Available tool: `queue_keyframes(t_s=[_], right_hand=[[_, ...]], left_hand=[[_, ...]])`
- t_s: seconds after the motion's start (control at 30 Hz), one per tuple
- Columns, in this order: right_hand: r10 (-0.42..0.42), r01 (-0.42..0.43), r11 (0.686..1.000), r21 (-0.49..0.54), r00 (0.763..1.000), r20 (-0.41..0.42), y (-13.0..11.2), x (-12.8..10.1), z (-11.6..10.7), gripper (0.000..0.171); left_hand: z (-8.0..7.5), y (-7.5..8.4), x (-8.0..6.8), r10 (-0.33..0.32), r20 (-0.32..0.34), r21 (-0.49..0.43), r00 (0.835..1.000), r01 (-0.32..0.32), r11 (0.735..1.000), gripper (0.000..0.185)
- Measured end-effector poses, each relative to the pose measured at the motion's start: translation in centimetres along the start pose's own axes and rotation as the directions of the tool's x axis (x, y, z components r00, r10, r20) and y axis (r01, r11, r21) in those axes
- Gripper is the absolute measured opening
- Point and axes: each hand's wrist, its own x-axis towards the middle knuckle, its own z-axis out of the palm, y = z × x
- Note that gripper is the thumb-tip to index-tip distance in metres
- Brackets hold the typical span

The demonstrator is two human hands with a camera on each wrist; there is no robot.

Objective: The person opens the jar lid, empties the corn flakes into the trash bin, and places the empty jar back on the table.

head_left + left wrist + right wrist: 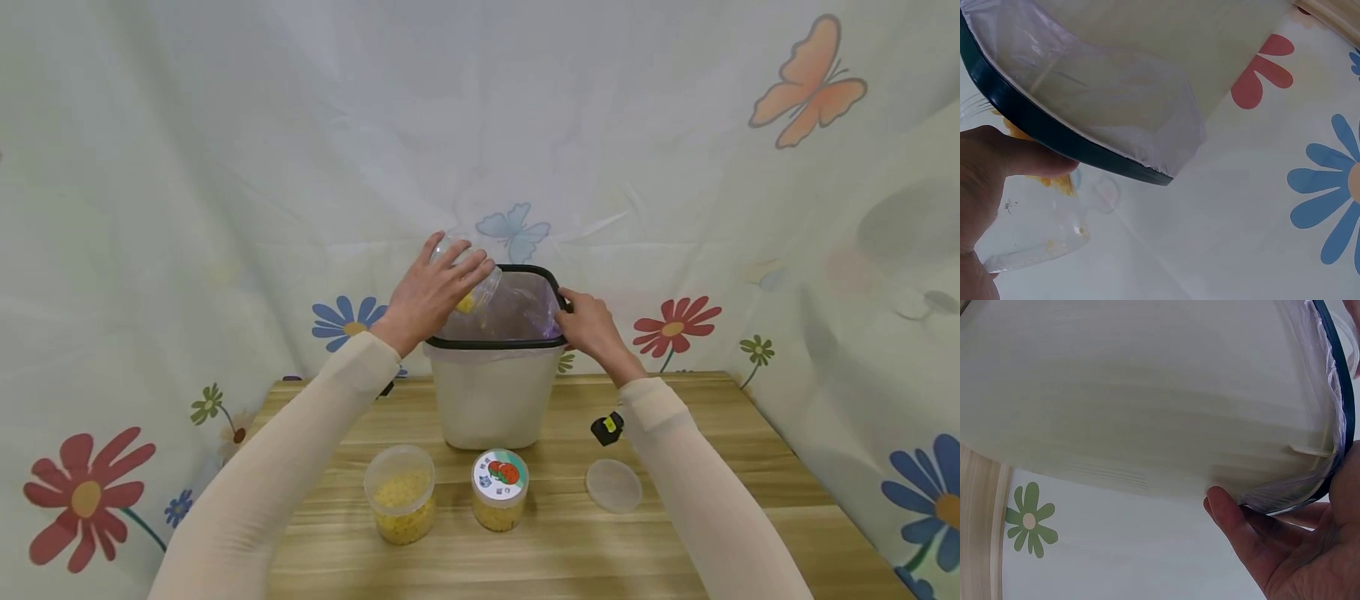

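The left hand (431,293) holds a clear jar (471,287) tipped over the left rim of a white bin (491,398), its fingers curled round the jar's body in a firm grip. The jar's mouth points down into the bin, and a little yellow food (466,303) sits at the mouth. From the left wrist view the jar (1035,231) lies just under the bin's dark rim (1054,134), with the thumb (1010,156) pressed on the jar's side and yellow bits clinging inside the glass-like wall.

The right hand (592,325) grasps the right side of the bin's dark rim (558,296), fingers hooked over the edge. In the right wrist view the fingers (1235,525) pinch the rim (1338,381) together with the thin plastic liner (1285,494) that hangs over it.

The bin stands on a wooden desk (675,533), toward its back edge. In front of the bin, to the left, stands an open jar (400,493) of yellow food. Just right of that one, straight in front of the bin, stands a jar with a labelled lid (499,490). Further right of the bin's front lies a loose clear lid (613,485) flat on the desk, and between that lid and the bin's right side, near the right sleeve, lies a small black object (606,428). A floral cloth (225,167) hangs behind the bin and round the desk.
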Motion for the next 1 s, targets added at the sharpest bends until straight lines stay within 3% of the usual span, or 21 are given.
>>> queue_keyframes(t_s=[1.0], right_hand=[[0.013,-0.013,1.000,0.007,1.000,0.008,0.20,0.09,0.17,0.056]], left_hand=[[0.07,0.09,-0.25,0.055,0.042,0.030,0.998,-0.056,0.998,0.099]])
